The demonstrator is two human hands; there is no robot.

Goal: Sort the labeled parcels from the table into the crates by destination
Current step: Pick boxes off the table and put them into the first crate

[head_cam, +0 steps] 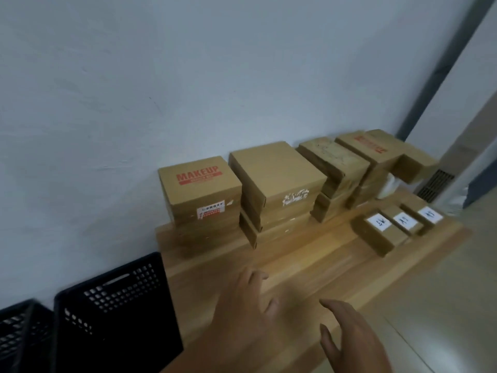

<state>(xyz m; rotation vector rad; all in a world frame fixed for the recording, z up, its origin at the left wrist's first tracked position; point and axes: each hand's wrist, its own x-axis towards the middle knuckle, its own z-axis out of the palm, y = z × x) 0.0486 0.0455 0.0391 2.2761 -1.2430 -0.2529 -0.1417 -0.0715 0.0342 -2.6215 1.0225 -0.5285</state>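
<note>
Three small brown parcels with white handwritten labels lie side by side at the right end of the wooden table (309, 265): the nearest parcel (377, 232), the middle one (403, 220) and the far one (427, 214). My left hand (242, 316) hovers over the table's near part with fingers spread, holding nothing. My right hand (352, 340) is beside it, fingers relaxed and empty. Two black perforated crates stand left of the table: the near crate (115, 313) and a second crate (18, 332) at the frame's edge.
Stacks of larger cardboard boxes line the wall at the back of the table, among them a box printed MAKEUP (200, 189) and a plain box (277, 173). A pale tiled floor (443, 305) lies to the right. A floor vent (435, 185) sits behind the table's far end.
</note>
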